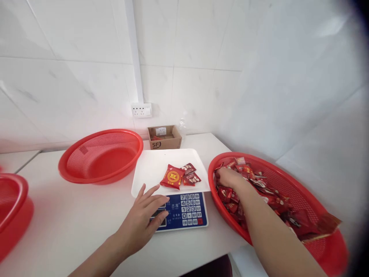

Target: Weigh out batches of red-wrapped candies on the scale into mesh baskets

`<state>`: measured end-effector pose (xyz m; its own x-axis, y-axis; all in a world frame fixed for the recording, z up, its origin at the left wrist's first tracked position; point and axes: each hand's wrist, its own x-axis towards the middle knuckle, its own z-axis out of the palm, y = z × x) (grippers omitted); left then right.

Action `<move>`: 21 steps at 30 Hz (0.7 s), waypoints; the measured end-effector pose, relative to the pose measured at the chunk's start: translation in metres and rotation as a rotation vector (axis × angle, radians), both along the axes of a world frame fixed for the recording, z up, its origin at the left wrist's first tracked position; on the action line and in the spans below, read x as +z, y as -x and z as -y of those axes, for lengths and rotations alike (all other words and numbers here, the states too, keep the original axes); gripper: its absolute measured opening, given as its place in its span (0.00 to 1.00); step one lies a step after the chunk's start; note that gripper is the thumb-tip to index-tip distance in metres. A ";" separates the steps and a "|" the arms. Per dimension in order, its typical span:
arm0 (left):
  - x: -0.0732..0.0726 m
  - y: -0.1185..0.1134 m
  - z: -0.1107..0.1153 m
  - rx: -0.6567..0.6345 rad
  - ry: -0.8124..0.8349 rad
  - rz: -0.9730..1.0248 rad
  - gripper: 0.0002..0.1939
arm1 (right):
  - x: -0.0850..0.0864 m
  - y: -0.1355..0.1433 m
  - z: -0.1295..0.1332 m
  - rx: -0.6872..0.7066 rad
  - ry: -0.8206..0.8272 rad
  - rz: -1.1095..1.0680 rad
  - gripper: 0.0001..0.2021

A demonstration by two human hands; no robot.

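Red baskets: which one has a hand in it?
The right basket: the right hand is among its packets. Neither the middle basket nor the left-edge basket shows a hand.

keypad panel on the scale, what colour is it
The keypad panel is blue, with white keys and one red key, best seen in the head view.

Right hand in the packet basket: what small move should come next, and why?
Perhaps close the right hand on some packets and lift: it is down among them in the basket, while the white tray holds few, with bare space.
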<state>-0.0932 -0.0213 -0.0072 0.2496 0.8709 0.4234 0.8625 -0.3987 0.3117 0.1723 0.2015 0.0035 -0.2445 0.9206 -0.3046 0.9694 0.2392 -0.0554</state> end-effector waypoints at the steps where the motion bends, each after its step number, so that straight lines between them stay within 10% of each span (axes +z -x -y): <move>1: 0.000 0.002 0.002 0.004 -0.001 -0.001 0.15 | 0.003 -0.001 -0.001 -0.011 0.007 0.014 0.07; 6: 0.004 0.011 0.010 0.055 -0.022 0.017 0.13 | 0.032 -0.011 0.003 -0.135 -0.077 0.038 0.10; 11: 0.004 0.018 0.017 0.118 -0.004 0.042 0.12 | 0.056 -0.002 0.018 -0.189 -0.293 -0.540 0.12; 15: 0.004 0.021 0.019 0.154 0.006 0.046 0.12 | 0.044 0.020 0.026 -0.009 -0.232 -0.760 0.19; 21: 0.009 0.027 0.019 0.221 -0.022 0.068 0.11 | 0.001 0.028 0.010 0.195 -0.390 -0.494 0.22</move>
<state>-0.1206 -0.0404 0.0020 0.0237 0.8917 0.4519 0.9070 -0.2093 0.3655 0.1439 0.1917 0.0041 -0.4434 0.8654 0.2336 0.7890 0.5005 -0.3564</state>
